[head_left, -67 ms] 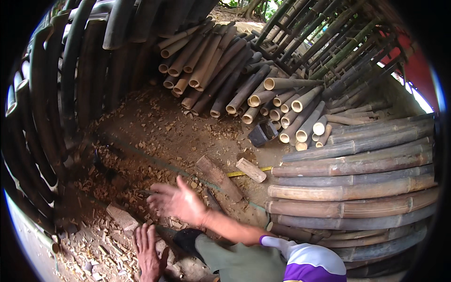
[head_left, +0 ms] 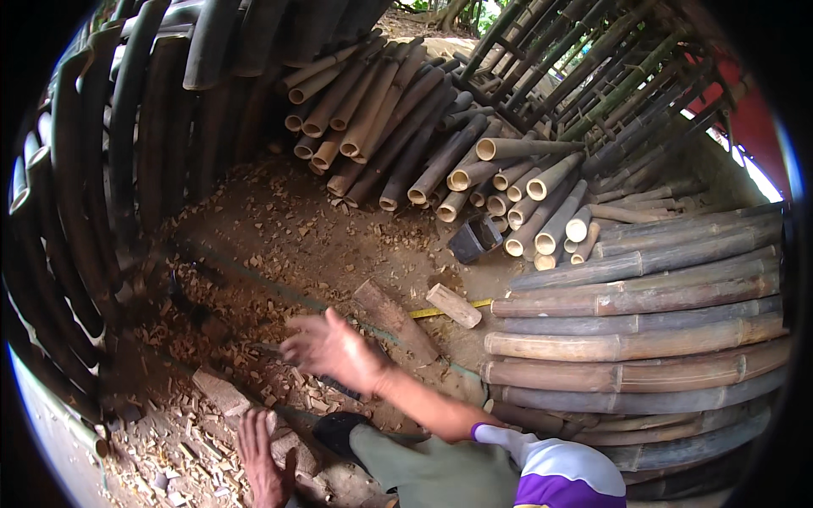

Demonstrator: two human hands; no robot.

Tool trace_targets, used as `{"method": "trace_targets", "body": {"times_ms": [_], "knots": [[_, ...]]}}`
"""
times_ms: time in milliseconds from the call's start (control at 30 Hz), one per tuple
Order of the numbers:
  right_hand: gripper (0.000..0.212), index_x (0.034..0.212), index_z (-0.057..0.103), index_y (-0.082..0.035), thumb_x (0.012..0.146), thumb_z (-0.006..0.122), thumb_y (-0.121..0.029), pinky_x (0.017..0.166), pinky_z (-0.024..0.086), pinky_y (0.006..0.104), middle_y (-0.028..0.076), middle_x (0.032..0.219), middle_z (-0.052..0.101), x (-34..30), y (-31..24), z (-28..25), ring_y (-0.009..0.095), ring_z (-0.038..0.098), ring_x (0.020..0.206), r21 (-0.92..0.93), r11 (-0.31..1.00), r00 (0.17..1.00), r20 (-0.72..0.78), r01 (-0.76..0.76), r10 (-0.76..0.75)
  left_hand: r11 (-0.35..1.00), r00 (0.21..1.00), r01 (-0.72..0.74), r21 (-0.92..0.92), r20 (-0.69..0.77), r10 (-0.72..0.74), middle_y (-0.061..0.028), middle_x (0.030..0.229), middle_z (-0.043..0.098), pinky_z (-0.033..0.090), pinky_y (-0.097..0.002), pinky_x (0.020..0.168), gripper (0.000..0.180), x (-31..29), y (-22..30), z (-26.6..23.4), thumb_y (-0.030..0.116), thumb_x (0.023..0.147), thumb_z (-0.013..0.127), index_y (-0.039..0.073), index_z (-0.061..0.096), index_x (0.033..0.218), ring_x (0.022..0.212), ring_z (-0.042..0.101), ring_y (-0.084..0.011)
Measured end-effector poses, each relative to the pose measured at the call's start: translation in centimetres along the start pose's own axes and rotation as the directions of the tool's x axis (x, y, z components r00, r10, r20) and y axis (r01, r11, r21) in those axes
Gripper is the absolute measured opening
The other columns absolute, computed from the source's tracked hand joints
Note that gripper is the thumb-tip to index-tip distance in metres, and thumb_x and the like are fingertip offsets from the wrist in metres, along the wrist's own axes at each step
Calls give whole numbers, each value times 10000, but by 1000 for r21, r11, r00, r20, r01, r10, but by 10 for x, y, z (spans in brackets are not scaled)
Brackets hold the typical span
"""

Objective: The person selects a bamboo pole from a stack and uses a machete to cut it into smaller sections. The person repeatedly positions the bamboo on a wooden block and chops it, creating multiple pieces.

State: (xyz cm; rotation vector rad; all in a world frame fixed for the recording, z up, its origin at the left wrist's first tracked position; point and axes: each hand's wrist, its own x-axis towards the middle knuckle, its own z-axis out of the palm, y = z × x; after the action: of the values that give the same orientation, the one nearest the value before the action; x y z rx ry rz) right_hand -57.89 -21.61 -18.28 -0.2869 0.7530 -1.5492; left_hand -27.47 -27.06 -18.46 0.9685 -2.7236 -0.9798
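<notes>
My right hand [head_left: 339, 349] is stretched over the chip-strewn ground, fingers spread and holding nothing, slightly blurred. Below its wrist, a dark narrow object [head_left: 340, 388] shows in part; its kind is hidden. A thin grey tip [head_left: 266, 347] lies just left of the fingers. My left hand [head_left: 259, 457], fingers extended, lies against a brown wood block [head_left: 292, 450] at the lower edge and grips nothing. Farther up-left of it rests another wood block [head_left: 222, 393]. Beyond my right forearm are a thick brown wood piece [head_left: 396, 320] and a short pale one [head_left: 453, 306].
A yellow measuring tape [head_left: 426, 313] runs under the short piece. Stacked bamboo poles [head_left: 627, 345] fill the right side. More cut poles [head_left: 373, 110] lie at the back, beside a dark square pot [head_left: 475, 239]. Dark poles [head_left: 152, 127] stand on the left. Wood chips [head_left: 190, 457] cover the ground.
My right hand has shifted slightly right and nearer to me, showing the dark narrow object below the wrist. My left hand has barely moved.
</notes>
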Motion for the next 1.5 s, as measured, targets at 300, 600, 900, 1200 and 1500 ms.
{"method": "trace_targets", "body": {"times_ms": [300,600,900,1200,1500], "knots": [[151,912,646,-62,1025,589,-144,628,534,433,118,801,664,-42,-235,-189,236,655,722,-829,-367,507,121,-421,-853,827,736,550,-113,-402,-544,-234,1523,522,380,-466,1222,712,-94,-126,-1,-6,915,690,21,458,1588,1451,478,-384],[398,1363,572,-107,968,561,-61,896,553,575,206,1213,649,-44,-432,-258,407,655,1173,-289,-604,624,29,-743,-781,723,649,683,-99,-372,-664,-223,1515,536,404,-458,1200,699,-54,-127,-3,24,921,686,20,463,1584,1428,505,-365],[403,1440,544,-152,1038,515,-134,961,521,576,222,1324,676,-10,-482,-307,393,653,1242,22,-589,570,-226,-808,-790,700,643,710,-81,-331,-690,-211,1507,550,428,-449,1178,688,-16,-122,0,54,927,681,19,469,1581,1406,531,-346],[186,1107,705,-13,955,626,-86,841,642,444,191,1018,799,-23,-481,-315,340,773,1013,-58,-618,620,-107,-784,-777,701,635,703,-124,-334,-696,-200,1499,564,452,-441,1156,678,-9,-126,-8,84,934,677,18,474,1577,1383,558,-327],[158,1021,704,-5,882,635,-30,800,599,514,231,793,717,-109,-432,-243,380,744,884,-123,-773,779,-4,-623,-627,762,682,618,-196,-349,-643,-189,1492,578,476,-432,1134,670,-1,-135,-33,114,940,672,16,480,1574,1361,584,-308]]}}
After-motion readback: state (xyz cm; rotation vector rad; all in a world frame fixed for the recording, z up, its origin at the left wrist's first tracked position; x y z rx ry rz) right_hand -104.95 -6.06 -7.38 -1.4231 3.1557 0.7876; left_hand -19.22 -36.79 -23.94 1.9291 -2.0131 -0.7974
